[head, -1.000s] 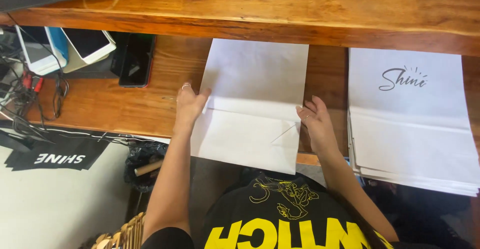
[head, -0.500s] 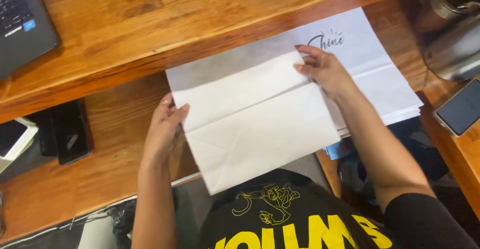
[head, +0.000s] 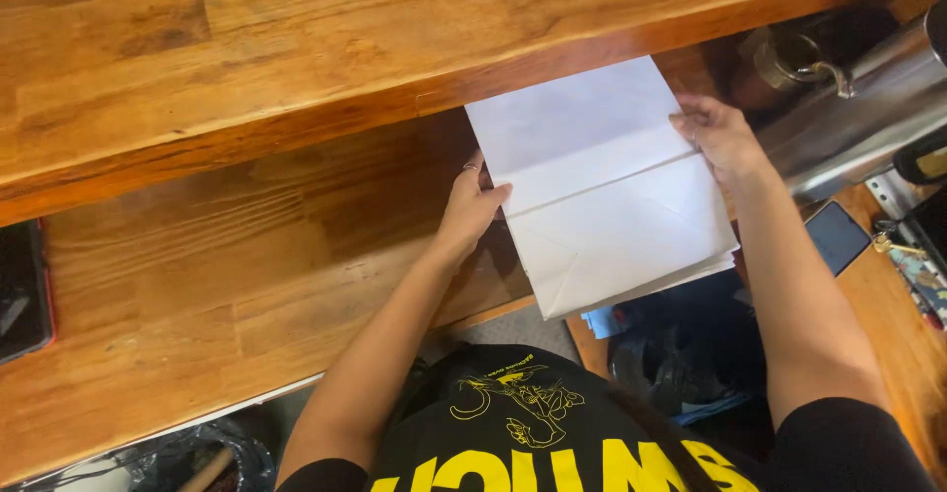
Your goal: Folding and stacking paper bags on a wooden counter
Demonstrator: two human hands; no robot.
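Left hand (head: 472, 206) grips the left edge of the white paper bag (head: 607, 191), right hand (head: 718, 137) pinches its right edge; both closed on it. Bag lies flat and folded atop a stack (head: 641, 290) on the lower wooden shelf (head: 247, 285), blank side up, looks nearly squared, not yet released. Dark phone (head: 837, 237) lies right.

We now hold the bag (head: 612, 191) squared on top of the stack (head: 641, 290), hiding its printed top; our hands (head: 472, 206) grip its 2 edges.
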